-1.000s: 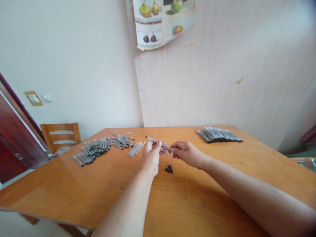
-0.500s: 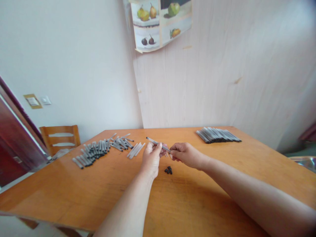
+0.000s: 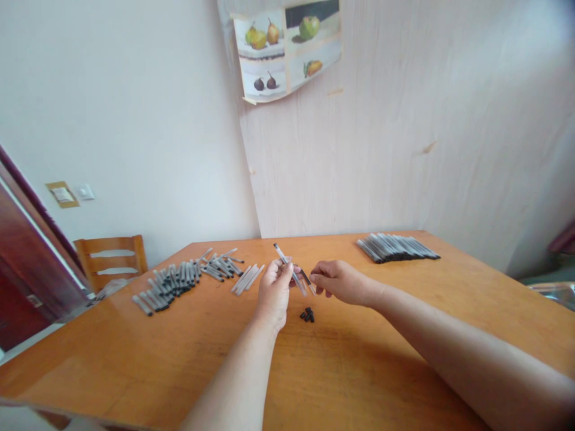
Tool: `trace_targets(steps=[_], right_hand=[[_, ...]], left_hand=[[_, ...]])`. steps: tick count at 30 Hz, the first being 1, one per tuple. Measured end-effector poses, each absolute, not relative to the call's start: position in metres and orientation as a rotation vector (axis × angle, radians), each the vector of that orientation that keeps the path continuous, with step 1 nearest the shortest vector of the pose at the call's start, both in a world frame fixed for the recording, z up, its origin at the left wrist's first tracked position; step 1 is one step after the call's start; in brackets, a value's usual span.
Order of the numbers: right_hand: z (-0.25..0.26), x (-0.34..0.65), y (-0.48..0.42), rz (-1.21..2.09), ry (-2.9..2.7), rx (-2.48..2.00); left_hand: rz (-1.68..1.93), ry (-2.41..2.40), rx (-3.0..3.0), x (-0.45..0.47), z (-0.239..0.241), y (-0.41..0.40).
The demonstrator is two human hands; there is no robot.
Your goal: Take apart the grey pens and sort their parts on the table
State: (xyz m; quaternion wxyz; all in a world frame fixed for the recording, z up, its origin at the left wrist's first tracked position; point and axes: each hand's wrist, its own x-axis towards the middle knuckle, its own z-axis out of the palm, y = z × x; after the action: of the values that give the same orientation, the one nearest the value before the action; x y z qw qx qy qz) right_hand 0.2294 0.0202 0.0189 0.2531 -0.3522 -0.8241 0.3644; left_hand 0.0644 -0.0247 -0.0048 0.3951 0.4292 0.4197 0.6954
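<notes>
My left hand (image 3: 276,284) is closed around a clear pen barrel (image 3: 281,254) with a black upper end, tilted up to the left. Just right of that barrel, a thin dark pen refill (image 3: 306,278) with a pale lower end slants down between the hands. The bent fingertips of my right hand (image 3: 335,279) pinch at this refill; their exact contact is partly hidden. Below the hands lie several small black pen caps (image 3: 308,315) in a cluster. Left of my left hand, several clear pen barrels (image 3: 247,279) lie side by side on the table.
On the wooden table (image 3: 359,371), a large pile of black-ended pen barrels (image 3: 173,279) spreads at the left. A neat stack of pens (image 3: 398,248) lies at the back right. A wooden chair (image 3: 112,260) stands beyond the left edge; fruit pictures (image 3: 287,51) hang on the wall.
The barrel in my left hand has tilted more upright. My right fingers have come away from its lower end, and the dark refill now shows separately beside it. The view has shifted slightly.
</notes>
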Motion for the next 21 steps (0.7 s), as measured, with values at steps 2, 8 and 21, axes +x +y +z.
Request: trace_targets(steps=[2,8,21], right_hand=[[0.021,0.232,0.025,0.877,-2.209,-0.935],[0.028,0.236,0.032,0.718,-2.047,-0.934],[0.031,0.240,0.030,0.416,-2.227,-1.003]], left_hand=[[1.763,1.103,1.133,0.064,-0.005,-0.024],[1.699,1.223,1.409,0.063,-0.010,-0.019],[1.371,1.797,2.063,0.053,-0.018,-0.016]])
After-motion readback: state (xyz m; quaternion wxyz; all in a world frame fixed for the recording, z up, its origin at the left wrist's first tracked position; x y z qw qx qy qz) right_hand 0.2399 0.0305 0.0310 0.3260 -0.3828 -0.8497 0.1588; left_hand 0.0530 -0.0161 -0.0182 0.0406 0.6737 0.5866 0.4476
